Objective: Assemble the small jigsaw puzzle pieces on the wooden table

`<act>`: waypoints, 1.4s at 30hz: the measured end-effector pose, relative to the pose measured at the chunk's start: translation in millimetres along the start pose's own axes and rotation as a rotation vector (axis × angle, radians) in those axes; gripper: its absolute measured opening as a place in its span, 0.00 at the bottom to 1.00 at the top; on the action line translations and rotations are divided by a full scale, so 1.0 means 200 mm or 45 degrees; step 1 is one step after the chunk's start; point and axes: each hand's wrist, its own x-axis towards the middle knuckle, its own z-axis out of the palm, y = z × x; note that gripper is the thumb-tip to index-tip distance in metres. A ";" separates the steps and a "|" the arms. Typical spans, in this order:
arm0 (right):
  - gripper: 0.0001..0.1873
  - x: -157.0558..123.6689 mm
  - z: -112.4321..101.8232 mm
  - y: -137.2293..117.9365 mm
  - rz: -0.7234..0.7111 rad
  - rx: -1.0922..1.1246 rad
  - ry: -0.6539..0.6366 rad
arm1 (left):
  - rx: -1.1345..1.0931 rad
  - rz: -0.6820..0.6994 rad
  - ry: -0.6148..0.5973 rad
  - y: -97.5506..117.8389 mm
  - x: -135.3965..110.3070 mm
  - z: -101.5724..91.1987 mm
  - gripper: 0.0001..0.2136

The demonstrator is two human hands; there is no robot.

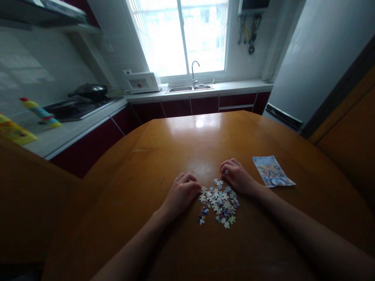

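Note:
A loose pile of jigsaw puzzle pieces (217, 201) lies on the wooden table, many showing their pale backs and some their coloured faces. My left hand (184, 192) rests at the pile's left edge, fingers curled and thumb drawn in; whatever may be between them is hidden. Just beyond the pile on the right, my right hand (236, 176) is closed, with a small pale puzzle piece (226, 171) showing at its fingers. To the right of that hand lies a colourful printed picture sheet (273, 171), flat on the table.
The rounded wooden table (140, 168) fills the foreground. Behind it are a counter with a sink (179, 89) and faucet (193, 73), and a microwave (142, 82). A pan (92, 91) sits on the stove at left, near yellow bottles (41, 113). A refrigerator (316, 50) stands right.

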 end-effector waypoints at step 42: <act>0.03 -0.01 -0.04 -0.05 -0.124 0.045 -0.151 | 0.083 0.126 -0.036 -0.01 0.00 -0.01 0.05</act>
